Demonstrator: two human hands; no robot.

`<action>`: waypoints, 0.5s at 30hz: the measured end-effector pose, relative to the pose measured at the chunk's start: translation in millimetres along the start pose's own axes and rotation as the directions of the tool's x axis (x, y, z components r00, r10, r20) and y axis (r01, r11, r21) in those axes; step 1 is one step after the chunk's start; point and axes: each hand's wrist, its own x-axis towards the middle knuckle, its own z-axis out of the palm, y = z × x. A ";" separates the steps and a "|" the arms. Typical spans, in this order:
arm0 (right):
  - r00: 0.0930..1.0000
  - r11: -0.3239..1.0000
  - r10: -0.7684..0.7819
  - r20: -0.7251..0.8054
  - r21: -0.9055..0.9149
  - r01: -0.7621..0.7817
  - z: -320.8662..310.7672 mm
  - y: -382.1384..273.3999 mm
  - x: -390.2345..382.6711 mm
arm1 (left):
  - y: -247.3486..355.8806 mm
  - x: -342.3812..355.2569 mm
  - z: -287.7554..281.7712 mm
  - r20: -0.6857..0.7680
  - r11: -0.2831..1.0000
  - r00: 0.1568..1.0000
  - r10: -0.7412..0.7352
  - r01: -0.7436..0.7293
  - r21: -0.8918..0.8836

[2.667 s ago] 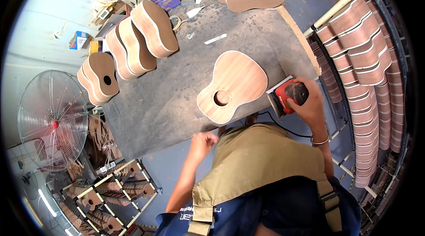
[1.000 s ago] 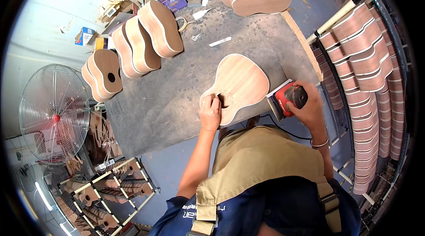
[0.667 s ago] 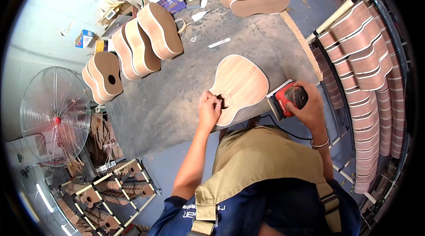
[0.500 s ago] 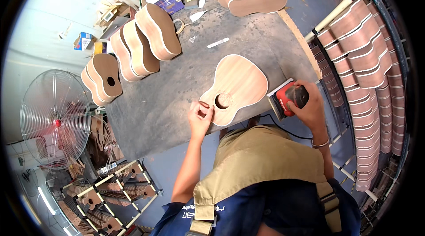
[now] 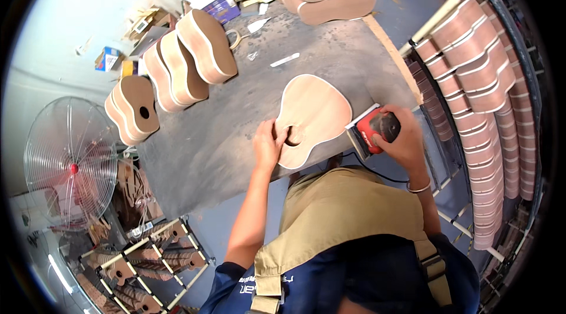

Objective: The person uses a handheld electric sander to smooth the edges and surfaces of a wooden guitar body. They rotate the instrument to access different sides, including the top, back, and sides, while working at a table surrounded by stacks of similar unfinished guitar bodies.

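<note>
A small pale-wood guitar body (image 5: 315,104) with light edging and a round sound hole lies near the front edge of the dark worktable (image 5: 194,143). My left hand (image 5: 269,143) grips its left side at the waist, thumb on top by the sound hole and the other fingers along the side. In my right hand (image 5: 404,137) is a red and black power sander (image 5: 372,128), held upright on edge just right of the guitar body. Its flat pad faces the body, and a dark cord trails below it.
More guitar bodies (image 5: 206,45) stand at the table's left, and others (image 5: 336,4) are stacked at the back. A white strip (image 5: 285,60) and a tape roll (image 5: 234,38) lie on the table. A big fan (image 5: 72,163) is at left; racks of bodies (image 5: 471,72) line the right.
My left hand has gone from curled fingers at the body's edge to a grip around its side, thumb by the sound hole. The sander has come slightly left with my right hand.
</note>
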 end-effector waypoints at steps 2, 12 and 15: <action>0.999 0.999 -0.016 -0.030 0.028 0.017 3.3 2.1 0.3 | -3.5 -0.3 6.0 -0.016 0.999 0.999 0.030 -0.029 0.029; 0.999 1.000 0.023 -0.038 -0.003 -0.023 15.2 -13.2 12.6 | -9.3 9.8 3.7 -0.120 0.997 0.993 -0.022 0.013 -0.082; 0.996 0.998 -0.055 -0.070 -0.015 0.054 28.3 -19.7 22.1 | -39.6 -14.6 11.6 -0.043 0.848 0.903 -0.427 0.384 -0.365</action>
